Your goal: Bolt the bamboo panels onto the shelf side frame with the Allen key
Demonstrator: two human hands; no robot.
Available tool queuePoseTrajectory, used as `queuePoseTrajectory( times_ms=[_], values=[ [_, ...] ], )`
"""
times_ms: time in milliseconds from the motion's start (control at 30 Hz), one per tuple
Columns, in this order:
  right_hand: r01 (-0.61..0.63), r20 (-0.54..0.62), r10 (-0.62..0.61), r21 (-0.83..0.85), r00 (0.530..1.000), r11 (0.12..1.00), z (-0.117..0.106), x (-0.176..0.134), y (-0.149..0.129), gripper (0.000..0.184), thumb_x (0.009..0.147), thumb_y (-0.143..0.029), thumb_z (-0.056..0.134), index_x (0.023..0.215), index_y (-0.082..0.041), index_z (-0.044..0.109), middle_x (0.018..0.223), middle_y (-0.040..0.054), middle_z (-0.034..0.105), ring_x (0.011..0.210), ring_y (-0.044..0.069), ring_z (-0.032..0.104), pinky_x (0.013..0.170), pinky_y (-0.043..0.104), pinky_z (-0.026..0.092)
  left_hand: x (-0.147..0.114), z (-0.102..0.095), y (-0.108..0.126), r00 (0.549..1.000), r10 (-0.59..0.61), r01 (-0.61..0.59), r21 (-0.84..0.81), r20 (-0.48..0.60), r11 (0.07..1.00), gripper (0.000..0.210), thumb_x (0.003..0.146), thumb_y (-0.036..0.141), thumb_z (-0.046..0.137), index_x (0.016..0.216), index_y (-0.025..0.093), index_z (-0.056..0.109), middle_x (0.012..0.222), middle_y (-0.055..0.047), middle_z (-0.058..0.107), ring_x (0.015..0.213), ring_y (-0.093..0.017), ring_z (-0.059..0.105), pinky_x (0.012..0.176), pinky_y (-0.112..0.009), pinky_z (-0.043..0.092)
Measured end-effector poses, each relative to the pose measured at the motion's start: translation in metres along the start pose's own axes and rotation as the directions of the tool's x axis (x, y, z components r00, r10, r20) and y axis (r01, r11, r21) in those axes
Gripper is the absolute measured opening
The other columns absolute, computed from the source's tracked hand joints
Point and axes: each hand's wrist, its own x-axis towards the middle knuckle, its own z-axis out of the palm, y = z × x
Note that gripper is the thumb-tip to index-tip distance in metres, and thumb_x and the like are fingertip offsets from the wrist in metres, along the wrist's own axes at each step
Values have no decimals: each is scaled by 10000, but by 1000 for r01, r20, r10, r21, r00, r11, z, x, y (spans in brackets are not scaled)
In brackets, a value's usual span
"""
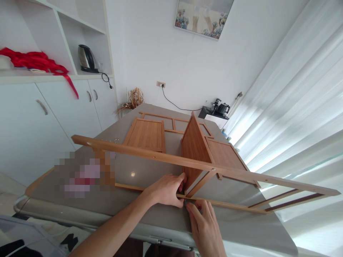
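Note:
A wooden side frame (139, 152) stands on edge on the grey table, its long rails running across the view. A slatted wooden panel (195, 146) stands upright against the middle of it. My left hand (167, 191) is closed around the joint, fingers behind the lower rail (227, 205) at the panel's near bottom corner, thumb in front. Close beside it, my right hand (203, 217) pinches at the front of the same joint. Something small and dark shows by its fingertips, too small to name.
Behind lie a framed wooden panel (147, 135), a second panel (226, 153) and an open wooden frame (177, 125). Small clear bits (115, 140) lie at the left of the grey table (150, 171). A blurred patch covers the left end. A kettle (87, 59) stands on the shelf.

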Motion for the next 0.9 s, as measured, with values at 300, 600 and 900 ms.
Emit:
queuePoseTrajectory(
  times_ms=[300, 600, 900],
  values=[
    [15, -20, -15, -3, 1000, 1000, -3, 4, -3, 210, 1029, -210, 437, 985, -229, 641, 900, 52, 519, 783, 173, 535, 691, 297, 480, -1, -2, 2, 1000, 9, -9, -5, -1, 1000, 441, 643, 363, 723, 958, 240, 439, 880, 3, 693, 781, -237, 667, 650, -298, 428],
    [74, -1, -74, -39, 997, 996, -4, 5, -2, 239, 1000, -138, 422, 1029, -232, 640, 944, 63, 539, 830, 185, 552, 705, 303, 504, -1, -2, 1, 1000, 2, -2, -7, 11, 1000, 448, 639, 360, 733, 967, 242, 451, 899, -3, 705, 812, -251, 681, 660, -304, 433],
    [97, -26, -100, -104, 995, 990, -4, 5, 0, 220, 1011, -176, 448, 1017, -241, 658, 944, 61, 610, 839, 202, 565, 736, 335, 457, -1, -2, 2, 1000, 8, -8, 6, 7, 1000, 457, 639, 356, 738, 966, 242, 440, 900, 1, 704, 811, -246, 679, 664, -298, 439]
  ],
)
